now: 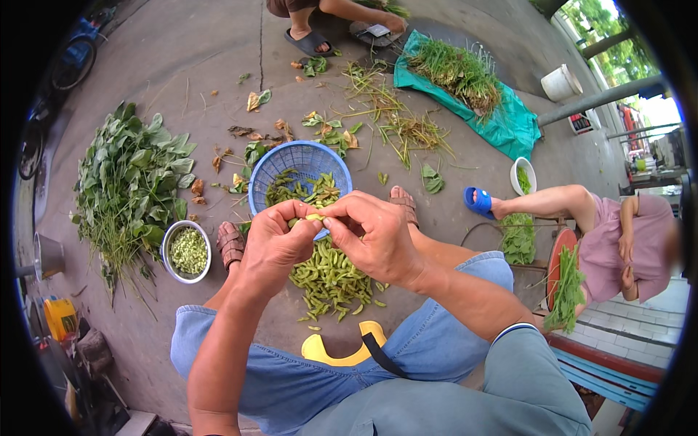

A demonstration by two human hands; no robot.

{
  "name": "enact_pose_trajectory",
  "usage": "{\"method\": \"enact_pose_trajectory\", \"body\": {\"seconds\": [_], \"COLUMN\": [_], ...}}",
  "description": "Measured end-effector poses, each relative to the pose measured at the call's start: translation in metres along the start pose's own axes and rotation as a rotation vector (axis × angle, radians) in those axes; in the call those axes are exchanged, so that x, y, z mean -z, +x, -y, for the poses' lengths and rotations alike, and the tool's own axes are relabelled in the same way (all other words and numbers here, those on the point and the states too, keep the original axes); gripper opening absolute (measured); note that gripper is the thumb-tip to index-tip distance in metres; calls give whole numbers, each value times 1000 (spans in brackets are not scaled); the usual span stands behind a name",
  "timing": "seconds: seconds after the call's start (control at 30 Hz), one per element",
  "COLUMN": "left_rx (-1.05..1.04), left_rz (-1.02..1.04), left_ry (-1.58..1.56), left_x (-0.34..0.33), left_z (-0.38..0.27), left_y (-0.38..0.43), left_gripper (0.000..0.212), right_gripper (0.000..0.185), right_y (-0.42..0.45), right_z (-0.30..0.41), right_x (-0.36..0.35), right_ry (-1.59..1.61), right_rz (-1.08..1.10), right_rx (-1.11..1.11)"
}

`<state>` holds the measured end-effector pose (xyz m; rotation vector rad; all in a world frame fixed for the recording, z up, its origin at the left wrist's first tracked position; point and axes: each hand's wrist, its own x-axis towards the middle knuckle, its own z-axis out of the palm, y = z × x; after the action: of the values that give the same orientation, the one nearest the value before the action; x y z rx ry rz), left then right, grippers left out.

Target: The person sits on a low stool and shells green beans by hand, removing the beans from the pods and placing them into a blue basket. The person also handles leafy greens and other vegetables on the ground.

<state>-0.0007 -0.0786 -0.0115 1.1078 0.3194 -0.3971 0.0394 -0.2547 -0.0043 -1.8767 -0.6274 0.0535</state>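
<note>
Between the thumbs and fingertips of both hands I pinch a green soybean pod point(314, 217). My left hand point(277, 235) grips one end, and my right hand point(376, 237) presses on the other. Just beyond them, a round blue plastic basket point(301, 150) on the ground contains green pods and husks; my hands hide its near side. Below my hands, a heap of soybean pods point(332, 280) lies on the concrete between my feet. A metal bowl point(163, 252) of shelled green beans stands by my left foot.
Leafy cut plants point(133, 174) lie at left, near a yellow bucket point(60, 319). Chive-like greens point(461, 73) rest on a green sheet point(515, 128). A seated person point(621, 245) is at right with leafy greens point(567, 289); another person's hand point(393, 23) shows at the top.
</note>
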Motion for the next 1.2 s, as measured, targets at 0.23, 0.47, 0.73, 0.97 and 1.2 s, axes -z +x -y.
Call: {"method": "enact_pose_trajectory", "body": {"seconds": [0.23,0.47,0.73,0.97,1.2], "left_rx": [-10,17,37,-48,79], "left_rz": [-34,-94,-56,-50,25], "left_ry": [55,316,180,369,315], "left_x": [0,-2,-2,-1,-5], "left_z": [4,-2,-1,6,-9], "left_y": [1,3,0,2,0], "left_gripper": [12,10,11,10,24], "right_gripper": [8,7,11,19,18], "right_y": [2,0,-5,2,10], "right_z": [1,-12,-2,-4,-2], "right_x": [8,8,-1,5,18], "right_ry": [143,-159,116,367,72], "right_rz": [108,86,97,183,241], "right_rx": [-163,177,-298,-594,-349]}}
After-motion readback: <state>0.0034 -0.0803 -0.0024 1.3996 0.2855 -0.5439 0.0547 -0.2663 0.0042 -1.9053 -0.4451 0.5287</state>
